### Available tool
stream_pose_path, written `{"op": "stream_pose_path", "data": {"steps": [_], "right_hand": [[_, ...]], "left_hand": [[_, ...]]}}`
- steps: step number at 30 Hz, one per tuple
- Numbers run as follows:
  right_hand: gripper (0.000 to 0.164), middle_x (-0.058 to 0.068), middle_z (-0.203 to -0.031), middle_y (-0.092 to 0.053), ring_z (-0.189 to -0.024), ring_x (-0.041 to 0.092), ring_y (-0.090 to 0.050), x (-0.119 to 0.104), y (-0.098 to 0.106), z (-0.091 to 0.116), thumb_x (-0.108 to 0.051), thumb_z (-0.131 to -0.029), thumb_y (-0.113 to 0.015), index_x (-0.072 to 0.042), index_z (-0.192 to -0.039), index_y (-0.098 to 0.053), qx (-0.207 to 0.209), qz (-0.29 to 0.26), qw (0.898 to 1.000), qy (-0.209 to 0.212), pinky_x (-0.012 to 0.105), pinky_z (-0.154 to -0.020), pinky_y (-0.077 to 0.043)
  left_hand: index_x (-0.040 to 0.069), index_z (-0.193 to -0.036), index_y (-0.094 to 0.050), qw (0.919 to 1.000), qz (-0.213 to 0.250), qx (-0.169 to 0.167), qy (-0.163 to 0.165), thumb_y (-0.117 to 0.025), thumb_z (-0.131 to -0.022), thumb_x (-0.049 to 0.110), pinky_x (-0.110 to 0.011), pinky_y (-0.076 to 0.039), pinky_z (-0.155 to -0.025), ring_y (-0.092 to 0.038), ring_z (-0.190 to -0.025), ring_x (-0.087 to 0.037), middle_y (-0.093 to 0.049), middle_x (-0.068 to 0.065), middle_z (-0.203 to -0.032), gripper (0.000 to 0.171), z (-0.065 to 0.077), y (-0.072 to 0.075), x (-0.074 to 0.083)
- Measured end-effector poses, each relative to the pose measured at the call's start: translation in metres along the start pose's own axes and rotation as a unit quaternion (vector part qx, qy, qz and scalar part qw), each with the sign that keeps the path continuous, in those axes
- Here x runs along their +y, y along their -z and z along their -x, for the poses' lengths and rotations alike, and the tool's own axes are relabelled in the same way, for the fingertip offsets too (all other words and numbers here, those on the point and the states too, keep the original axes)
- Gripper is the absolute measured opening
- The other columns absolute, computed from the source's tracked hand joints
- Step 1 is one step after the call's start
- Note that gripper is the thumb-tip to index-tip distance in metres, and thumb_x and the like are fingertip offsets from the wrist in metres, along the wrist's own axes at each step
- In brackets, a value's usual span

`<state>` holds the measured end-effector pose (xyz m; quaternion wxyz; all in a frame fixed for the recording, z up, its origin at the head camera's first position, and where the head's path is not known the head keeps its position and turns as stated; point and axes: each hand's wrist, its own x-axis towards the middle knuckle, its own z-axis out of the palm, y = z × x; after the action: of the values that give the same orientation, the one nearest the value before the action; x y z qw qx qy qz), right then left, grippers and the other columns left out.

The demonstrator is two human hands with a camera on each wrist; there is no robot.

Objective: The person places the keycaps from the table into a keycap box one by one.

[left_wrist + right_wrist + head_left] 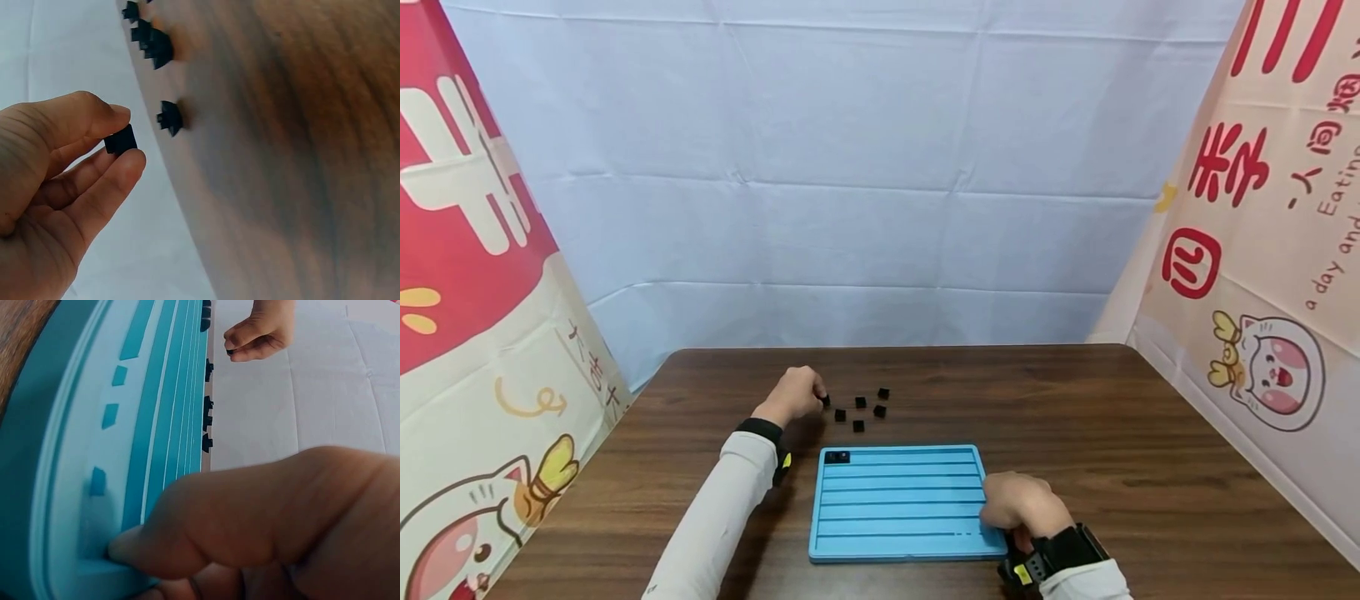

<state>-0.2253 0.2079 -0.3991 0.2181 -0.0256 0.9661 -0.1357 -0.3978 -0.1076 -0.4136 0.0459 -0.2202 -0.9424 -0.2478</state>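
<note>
Black piece [120,141] pinched in the left hand [793,394], past the far left corner of the blue board [898,500]

It sits at the very tips of the thumb and a finger, one flat face showing between them; the gap between the digits is no wider than the piece itself. In both wrist views it appears raised above the table top [1150,467]. Seen from the blue board, piece and hand are beyond its far edge, toward the left, well apart from it.

Five loose pieces [861,402] lie scattered on the table beyond the board's far edge, to the right of the left hand; the nearest of them is close to that edge. Two seated pieces [837,457] sit side by side inside the board, at the left end of its farthest row.

At the board's right side, toward the near corner, is the right hand [1026,504]. Its bent thumb presses on the board just inside the rim, while the other fingers curl close at the outer edge, so it grips the board there.

Beyond the board and the table's far edge hangs a pale blue cloth [850,167]; off to the board's left and right hang printed cloths [1217,250] with red and cream designs
</note>
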Motion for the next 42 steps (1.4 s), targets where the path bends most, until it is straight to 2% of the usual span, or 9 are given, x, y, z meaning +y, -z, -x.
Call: {"op": "stream_pose_path", "data": {"steps": [10,17,27,37,42], "right_hand": [[0.013,0.013,-0.056,-0.056,-0.035,0.014,-0.052,-0.001,0.0,-0.001,-0.006,-0.083,-0.058,-0.005,-0.07,-0.054,-0.001,0.006,1.0,-0.003,0.023,-0.035,-0.04],[0.014,0.014,-0.055,-0.056,-0.034,0.013,-0.051,0.0,0.0,-0.001,-0.006,-0.083,-0.057,-0.005,-0.07,-0.054,-0.002,0.006,1.0,0.0,0.022,-0.034,-0.038],[0.014,0.013,-0.054,-0.057,-0.034,0.013,-0.05,0.0,0.0,-0.001,-0.005,-0.083,-0.057,-0.005,-0.069,-0.054,-0.003,0.007,1.0,-0.001,0.021,-0.034,-0.036],[0.013,0.013,-0.057,-0.056,-0.036,0.014,-0.052,0.0,0.0,-0.001,-0.007,-0.083,-0.058,-0.005,-0.071,-0.054,-0.006,0.01,1.0,-0.005,0.023,-0.036,-0.039],[0.012,0.013,-0.059,-0.055,-0.037,0.015,-0.053,-0.001,0.001,0.0,-0.007,-0.083,-0.058,-0.005,-0.072,-0.054,-0.008,0.013,1.0,-0.008,0.023,-0.036,-0.04]], "left_hand": [[0.002,-0.09,-0.071,0.9999,0.004,0.012,-0.001,-0.069,-0.079,-0.003,-0.033,-0.05,-0.063,-0.06,-0.074,-0.019,-0.064,-0.005,-0.085,0.012,0.001,0.013,0.002],[0.0,-0.091,-0.071,0.9999,0.002,0.015,-0.005,-0.069,-0.079,-0.004,-0.033,-0.05,-0.065,-0.061,-0.075,-0.02,-0.064,-0.005,-0.084,0.013,0.002,0.013,0.001],[0.007,-0.087,-0.073,1.0,0.002,0.004,0.006,-0.071,-0.082,0.007,-0.033,-0.049,-0.063,-0.058,-0.069,-0.013,-0.064,0.001,-0.08,0.005,0.005,0.01,0.004],[0.007,-0.087,-0.072,0.9993,0.023,-0.019,-0.021,-0.069,-0.084,0.006,-0.03,-0.049,-0.062,-0.057,-0.068,-0.01,-0.063,0.004,-0.078,0.005,0.014,0.003,0.008],[0.007,-0.085,-0.071,0.9982,0.027,-0.023,-0.049,-0.067,-0.085,0.006,-0.029,-0.048,-0.061,-0.055,-0.067,-0.009,-0.062,0.004,-0.077,0.004,0.018,-0.003,0.008]]}}
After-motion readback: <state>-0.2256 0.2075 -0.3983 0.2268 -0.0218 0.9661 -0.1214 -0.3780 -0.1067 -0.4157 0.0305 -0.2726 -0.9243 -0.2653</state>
